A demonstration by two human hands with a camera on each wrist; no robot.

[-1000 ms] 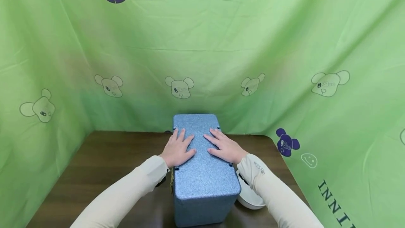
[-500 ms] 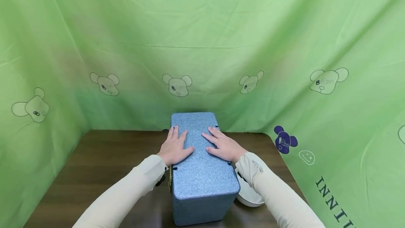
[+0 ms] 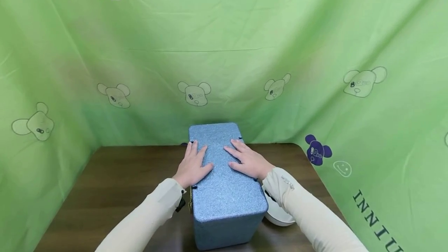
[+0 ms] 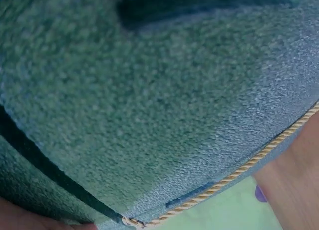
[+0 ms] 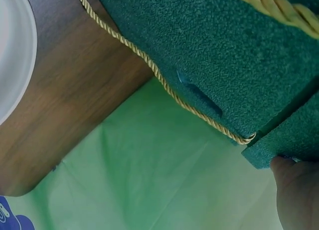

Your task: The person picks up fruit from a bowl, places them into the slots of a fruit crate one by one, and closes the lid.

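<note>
A speckled blue foam box (image 3: 227, 201) with a lid on it stands on the table. My left hand (image 3: 193, 166) rests on the left side of the lid, fingers extended toward the far end and thumb out to the side. Opposite it, my right hand (image 3: 249, 161) lies on the lid's right side with its fingers spread. Twisted gold rope (image 5: 164, 83) hangs along the box's side in the right wrist view, and a like rope (image 4: 239, 167) shows in the left wrist view. A dark seam between lid and body is visible in both wrist views.
A white bowl (image 3: 279, 214) stands just right of the box, partly hidden by my right forearm. The brown wooden table (image 3: 133, 182) ends against a green printed cloth (image 3: 224, 65) that hangs behind and on both sides.
My left hand has shifted slightly toward the lid's left edge, its fingers closer together. The right hand stays in place on the lid. The head view has tilted slightly.
</note>
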